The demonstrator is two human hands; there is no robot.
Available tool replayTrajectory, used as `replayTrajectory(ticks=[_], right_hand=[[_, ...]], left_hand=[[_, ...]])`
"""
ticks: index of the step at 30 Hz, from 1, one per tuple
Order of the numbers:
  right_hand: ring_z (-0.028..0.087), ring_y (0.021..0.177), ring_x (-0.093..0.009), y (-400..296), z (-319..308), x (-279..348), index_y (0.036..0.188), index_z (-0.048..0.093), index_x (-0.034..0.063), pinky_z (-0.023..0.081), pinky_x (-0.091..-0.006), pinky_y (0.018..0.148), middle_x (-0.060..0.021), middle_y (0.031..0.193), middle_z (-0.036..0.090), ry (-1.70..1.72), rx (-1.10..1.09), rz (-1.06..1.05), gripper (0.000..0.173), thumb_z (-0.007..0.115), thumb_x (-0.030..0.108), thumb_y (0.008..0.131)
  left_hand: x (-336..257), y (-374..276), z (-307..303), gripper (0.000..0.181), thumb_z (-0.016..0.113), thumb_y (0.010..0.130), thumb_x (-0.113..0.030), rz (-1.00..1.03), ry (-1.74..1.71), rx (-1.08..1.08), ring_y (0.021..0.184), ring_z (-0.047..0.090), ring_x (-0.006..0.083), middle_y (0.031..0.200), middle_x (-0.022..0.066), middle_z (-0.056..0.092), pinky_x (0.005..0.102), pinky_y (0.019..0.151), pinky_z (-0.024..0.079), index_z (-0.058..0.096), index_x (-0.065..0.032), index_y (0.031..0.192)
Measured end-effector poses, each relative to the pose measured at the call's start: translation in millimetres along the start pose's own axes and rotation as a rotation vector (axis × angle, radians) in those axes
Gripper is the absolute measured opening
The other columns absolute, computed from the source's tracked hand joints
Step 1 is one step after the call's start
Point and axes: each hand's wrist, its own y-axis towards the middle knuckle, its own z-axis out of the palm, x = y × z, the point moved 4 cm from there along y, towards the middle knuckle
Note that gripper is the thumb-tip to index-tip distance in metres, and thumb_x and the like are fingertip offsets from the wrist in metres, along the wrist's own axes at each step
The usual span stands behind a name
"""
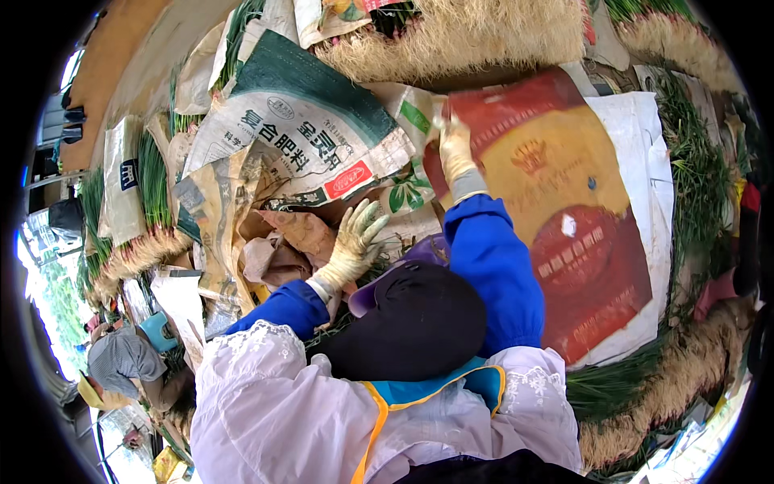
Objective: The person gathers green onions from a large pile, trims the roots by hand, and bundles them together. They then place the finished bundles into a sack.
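Note:
My left hand (357, 242), in a pale coated work glove, has its fingers spread over crumpled brown paper sacking (296, 233), holding nothing. Gloved too, my right hand (456, 145) is closed at the left edge of a big red and yellow woven sack (556, 175); its fingertips are blurred. Under that sack lies a white sack (635, 139). Beyond my left hand is a green and white fertilizer sack (308, 115) with printing. A black cloth-covered shape (417, 320) and a purple item (363, 299), possibly a shoe, are between my forearms.
Bundled green onions with pale roots stand at the left (151, 199), at the top (453, 42) and at the lower right (653, 387). Loose green leaves (695, 175) lie along the right. A person in a grey top (124, 360) bends down at lower left, beside a light blue stool (158, 331).

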Motion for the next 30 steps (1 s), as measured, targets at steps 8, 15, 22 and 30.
replayTrajectory(ticks=[8, 15, 22, 30], right_hand=[[0.047, 0.110, -0.028, 2, -185, 179, 0.124, 0.042, 0.0014, 0.038, -0.0341, 0.093, -0.0210, 0.123, 0.045, -0.201, 0.224, 0.272, 0.055, 0.052, 0.040, 0.086], [0.033, 0.125, -0.032, -135, -322, 74, 0.132, 0.031, -0.0008, 0.028, -0.0385, 0.102, -0.0202, 0.135, 0.034, -0.858, -0.549, 0.111, 0.073, 0.063, 0.036, 0.078], [0.033, 0.125, -0.035, -346, -448, -31, 0.135, 0.016, -0.0056, 0.027, -0.0363, 0.104, -0.0256, 0.134, 0.033, -0.910, -1.025, 1.055, 0.097, 0.071, 0.039, 0.069], [0.053, 0.076, -0.042, -350, -568, -34, 0.083, 0.056, -0.0026, 0.041, -0.0498, 0.066, -0.0252, 0.087, 0.056, -1.560, -0.597, 0.293, 0.032, 0.041, 0.025, 0.090]], left_hand=[[-26, 43, 36, 0.095, 0.075, 0.060, -0.020, -0.097, -0.193, 0.009, 0.128, 0.023, 0.0354, 0.138, 0.0202, 0.024, 0.0428, 0.104, 0.023, 0.020, -0.0054, 0.136], [-51, 122, 85, 0.109, 0.078, 0.059, -0.008, -0.283, -0.741, -0.012, 0.125, 0.026, 0.0258, 0.138, 0.0172, 0.021, 0.0339, 0.103, 0.024, 0.004, -0.0031, 0.139], [4, 186, 121, 0.094, 0.069, 0.070, -0.001, -0.438, -0.635, -0.253, 0.118, 0.037, 0.0273, 0.135, 0.0197, 0.029, 0.0379, 0.101, 0.030, 0.007, -0.0070, 0.140], [45, 211, 160, 0.057, 0.054, 0.086, -0.035, -0.839, -0.861, -0.105, 0.092, 0.059, 0.0282, 0.114, 0.0136, 0.055, 0.0355, 0.071, 0.047, 0.031, -0.0083, 0.130]])
